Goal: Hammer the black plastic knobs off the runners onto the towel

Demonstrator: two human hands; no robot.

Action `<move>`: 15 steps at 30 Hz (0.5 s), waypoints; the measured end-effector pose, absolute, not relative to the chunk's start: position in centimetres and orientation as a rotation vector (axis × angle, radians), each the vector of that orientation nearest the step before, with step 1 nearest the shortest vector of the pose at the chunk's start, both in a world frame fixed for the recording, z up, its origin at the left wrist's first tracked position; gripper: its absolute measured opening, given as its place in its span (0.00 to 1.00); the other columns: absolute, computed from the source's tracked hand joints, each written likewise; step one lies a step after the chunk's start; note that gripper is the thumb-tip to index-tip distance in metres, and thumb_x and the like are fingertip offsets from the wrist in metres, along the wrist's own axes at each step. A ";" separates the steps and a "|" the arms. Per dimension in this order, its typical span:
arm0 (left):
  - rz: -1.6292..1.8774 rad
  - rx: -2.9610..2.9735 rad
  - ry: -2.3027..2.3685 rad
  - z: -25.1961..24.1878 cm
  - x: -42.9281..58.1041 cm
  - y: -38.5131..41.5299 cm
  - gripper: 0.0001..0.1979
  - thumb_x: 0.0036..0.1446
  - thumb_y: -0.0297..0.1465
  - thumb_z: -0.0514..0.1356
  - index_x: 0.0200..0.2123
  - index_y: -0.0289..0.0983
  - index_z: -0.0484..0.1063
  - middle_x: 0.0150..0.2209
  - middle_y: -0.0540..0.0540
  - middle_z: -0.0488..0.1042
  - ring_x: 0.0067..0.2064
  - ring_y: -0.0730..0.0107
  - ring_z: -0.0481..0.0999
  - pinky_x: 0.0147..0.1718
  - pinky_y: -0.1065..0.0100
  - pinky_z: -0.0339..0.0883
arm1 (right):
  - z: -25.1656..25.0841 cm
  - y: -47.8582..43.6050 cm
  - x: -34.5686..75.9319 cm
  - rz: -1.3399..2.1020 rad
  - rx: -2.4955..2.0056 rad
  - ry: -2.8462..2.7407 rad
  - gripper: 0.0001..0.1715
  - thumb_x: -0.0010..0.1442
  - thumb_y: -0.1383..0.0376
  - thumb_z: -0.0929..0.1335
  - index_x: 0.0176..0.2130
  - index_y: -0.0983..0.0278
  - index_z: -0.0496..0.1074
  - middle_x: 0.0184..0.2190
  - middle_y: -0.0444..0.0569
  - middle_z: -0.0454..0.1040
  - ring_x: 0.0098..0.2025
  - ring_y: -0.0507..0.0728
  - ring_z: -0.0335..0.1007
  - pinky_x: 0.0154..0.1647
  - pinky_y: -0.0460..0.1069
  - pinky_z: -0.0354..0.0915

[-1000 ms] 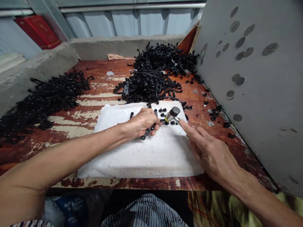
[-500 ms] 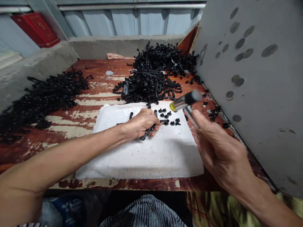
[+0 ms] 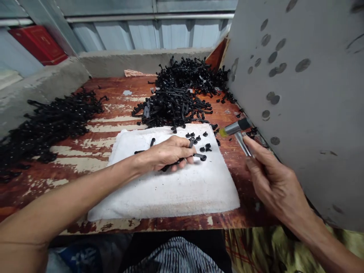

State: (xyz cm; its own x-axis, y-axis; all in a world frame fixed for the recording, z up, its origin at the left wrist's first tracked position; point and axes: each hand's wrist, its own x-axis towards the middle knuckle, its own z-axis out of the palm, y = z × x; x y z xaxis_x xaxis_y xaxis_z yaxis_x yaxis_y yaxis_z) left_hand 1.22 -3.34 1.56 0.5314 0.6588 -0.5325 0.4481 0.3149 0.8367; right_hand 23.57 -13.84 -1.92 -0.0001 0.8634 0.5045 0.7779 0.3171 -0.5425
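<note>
The person's left hand [image 3: 169, 153] rests on a folded white cloth [image 3: 170, 197], its fingers curled down and closed over a black plastic strip [image 3: 198, 155]. Part of the strip is hidden beneath the fingers; a thin section shows below them, and its far end runs out past the fingertips at 3 o'clock to a round black head lying on the cloth. Another small black part [image 3: 191, 142] stands just beside the fingertips at 1 o'clock, though whether it touches them is hard to tell. A few loose black pieces [image 3: 208, 147] lie further out toward 2 o'clock, and a slim black piece [image 3: 152, 141] lies at 11 o'clock from the knuckles. The right hand [image 3: 277, 187] is off the cloth at the right, its fingers closed around the metal handle of a small hammer [image 3: 234, 128], whose silver head, with a black cap and a yellowish face, points to 10 o'clock and hangs over the table's edge area. A tangled heap of black plastic parts [image 3: 176, 102] lies at 12 o'clock beyond the cloth, and a long pile [image 3: 51, 129] lies at 9 o'clock on the peeling red-varnished wooden tabletop [image 3: 93, 151], with a gray panel [image 3: 298, 94] at 3 o'clock.
</note>
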 end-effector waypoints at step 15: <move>0.018 1.562 1.006 0.6 2.9 -2.5 0.16 0.65 0.32 0.53 0.25 0.31 0.67 0.17 0.50 0.63 0.14 0.83 0.55 0.12 0.76 0.43 | -5.4 -14.2 26.6 0.416 -1.575 -1.729 0.26 0.66 0.61 0.60 0.59 0.69 0.67 0.57 0.52 0.68 0.58 0.59 0.66 0.60 0.58 0.63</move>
State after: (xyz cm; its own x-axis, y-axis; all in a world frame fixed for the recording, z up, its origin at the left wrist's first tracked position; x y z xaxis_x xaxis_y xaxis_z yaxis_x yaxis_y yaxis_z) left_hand 2.86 -2.52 0.58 0.6237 0.5937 -0.5085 0.5746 0.0929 0.8132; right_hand 26.58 -14.21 -5.38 0.0354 0.9517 0.3050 0.7088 0.1912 -0.6790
